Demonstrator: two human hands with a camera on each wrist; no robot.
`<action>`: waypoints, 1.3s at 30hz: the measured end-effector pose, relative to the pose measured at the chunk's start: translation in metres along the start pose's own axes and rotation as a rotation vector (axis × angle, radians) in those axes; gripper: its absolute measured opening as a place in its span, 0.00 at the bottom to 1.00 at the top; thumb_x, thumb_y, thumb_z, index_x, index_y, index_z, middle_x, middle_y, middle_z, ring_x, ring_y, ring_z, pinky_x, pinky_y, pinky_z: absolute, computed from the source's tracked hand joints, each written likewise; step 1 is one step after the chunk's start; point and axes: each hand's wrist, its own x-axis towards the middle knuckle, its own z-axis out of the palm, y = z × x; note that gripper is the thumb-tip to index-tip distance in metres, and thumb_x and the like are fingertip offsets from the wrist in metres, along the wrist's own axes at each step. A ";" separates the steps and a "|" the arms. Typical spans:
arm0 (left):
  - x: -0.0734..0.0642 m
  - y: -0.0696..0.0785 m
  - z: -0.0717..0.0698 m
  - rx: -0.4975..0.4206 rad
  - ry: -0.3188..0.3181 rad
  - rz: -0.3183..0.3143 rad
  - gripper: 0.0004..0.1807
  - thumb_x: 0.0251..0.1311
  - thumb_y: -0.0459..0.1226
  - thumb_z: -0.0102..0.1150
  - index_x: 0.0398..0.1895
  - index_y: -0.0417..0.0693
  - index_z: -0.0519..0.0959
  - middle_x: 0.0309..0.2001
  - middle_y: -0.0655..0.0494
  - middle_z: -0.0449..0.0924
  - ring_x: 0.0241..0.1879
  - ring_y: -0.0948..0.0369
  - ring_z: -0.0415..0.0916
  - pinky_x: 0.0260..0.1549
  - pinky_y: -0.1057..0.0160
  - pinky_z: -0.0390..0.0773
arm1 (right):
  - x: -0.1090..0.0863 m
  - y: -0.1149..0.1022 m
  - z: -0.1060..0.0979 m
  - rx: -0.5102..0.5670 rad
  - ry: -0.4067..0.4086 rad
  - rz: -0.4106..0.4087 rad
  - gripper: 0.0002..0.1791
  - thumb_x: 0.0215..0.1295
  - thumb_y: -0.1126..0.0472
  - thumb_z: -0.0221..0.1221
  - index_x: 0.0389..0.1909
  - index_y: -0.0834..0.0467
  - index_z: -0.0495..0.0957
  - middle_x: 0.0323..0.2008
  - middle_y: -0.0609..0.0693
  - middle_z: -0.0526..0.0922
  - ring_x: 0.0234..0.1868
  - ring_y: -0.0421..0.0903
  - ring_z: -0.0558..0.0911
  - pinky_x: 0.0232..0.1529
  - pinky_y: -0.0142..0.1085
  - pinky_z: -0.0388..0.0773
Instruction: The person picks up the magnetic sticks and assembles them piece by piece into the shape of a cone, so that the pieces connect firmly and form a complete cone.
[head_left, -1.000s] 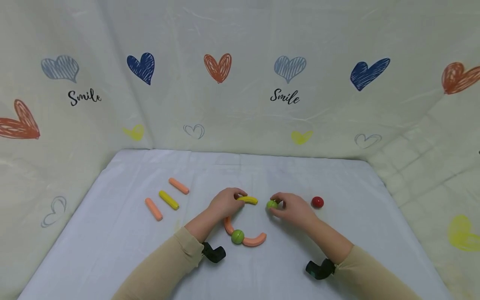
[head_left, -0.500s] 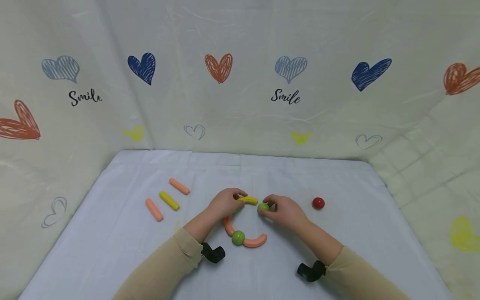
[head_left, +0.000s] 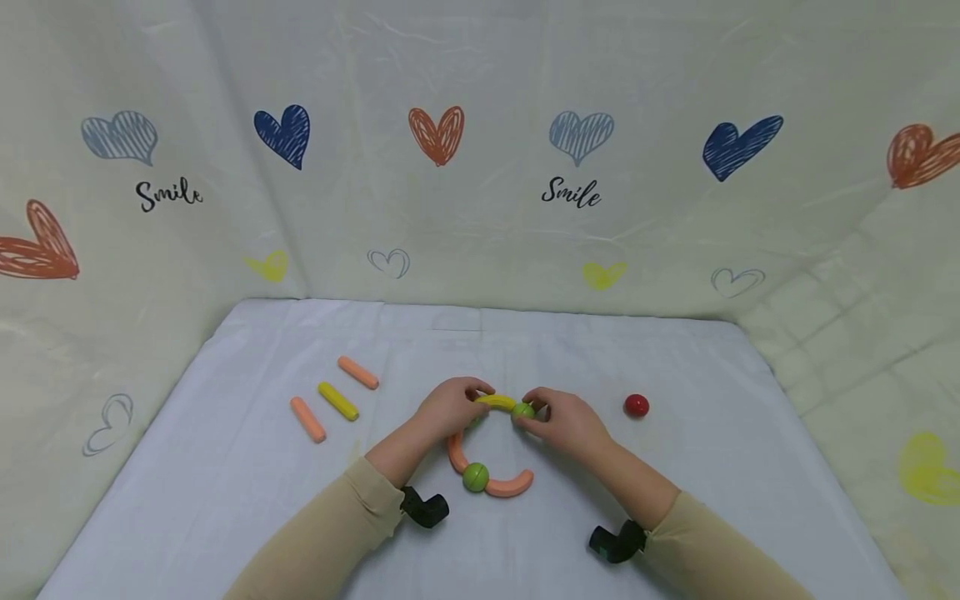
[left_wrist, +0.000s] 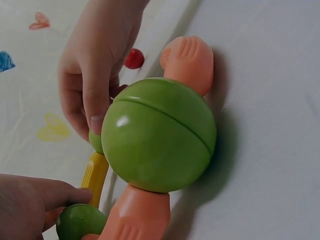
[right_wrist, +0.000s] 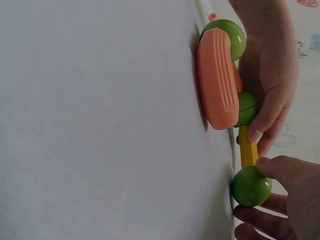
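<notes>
Head view, ctr of frame: R hand (head_left: 566,423) pinches a glossy green plastic-looking ball (head_left: 522,411) just to its left, touching the right tip of a curved yellow plastic-looking stick (head_left: 498,402), axis approx. sideways, left end pinched by L hand (head_left: 452,406). Pale heart-print backdrop (head_left: 480,221), upper frame: "Smile" 2x; no brands legible.

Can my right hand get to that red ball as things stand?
Probably, but not straight away: the right hand holds a green ball, which it would likely need to release first. The red ball lies to its right, with nothing visible between them.
</notes>
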 end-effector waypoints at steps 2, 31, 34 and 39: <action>0.000 -0.001 0.000 0.007 0.003 0.003 0.14 0.65 0.42 0.63 0.53 0.59 0.83 0.46 0.55 0.79 0.41 0.59 0.73 0.41 0.58 0.75 | 0.000 0.000 0.000 0.003 0.001 -0.003 0.18 0.58 0.48 0.70 0.47 0.49 0.83 0.36 0.43 0.82 0.32 0.42 0.75 0.33 0.37 0.73; 0.001 -0.001 0.001 -0.005 0.002 0.000 0.14 0.65 0.41 0.63 0.53 0.58 0.83 0.47 0.54 0.79 0.41 0.59 0.73 0.40 0.58 0.75 | -0.029 0.012 -0.021 0.018 -0.037 -0.111 0.17 0.59 0.52 0.71 0.50 0.48 0.85 0.36 0.39 0.80 0.32 0.39 0.74 0.32 0.32 0.74; 0.001 -0.002 0.001 -0.006 0.004 -0.003 0.14 0.65 0.42 0.63 0.53 0.59 0.83 0.47 0.55 0.79 0.41 0.59 0.73 0.40 0.58 0.75 | -0.035 0.012 -0.023 0.038 -0.073 -0.153 0.17 0.58 0.53 0.71 0.49 0.49 0.85 0.35 0.38 0.80 0.32 0.39 0.74 0.32 0.31 0.75; 0.000 -0.002 0.000 -0.006 0.007 0.004 0.14 0.65 0.42 0.63 0.53 0.58 0.83 0.47 0.54 0.79 0.43 0.58 0.74 0.43 0.57 0.76 | -0.040 0.015 -0.024 0.085 -0.126 -0.233 0.16 0.60 0.52 0.70 0.49 0.49 0.86 0.33 0.35 0.79 0.33 0.39 0.75 0.33 0.31 0.76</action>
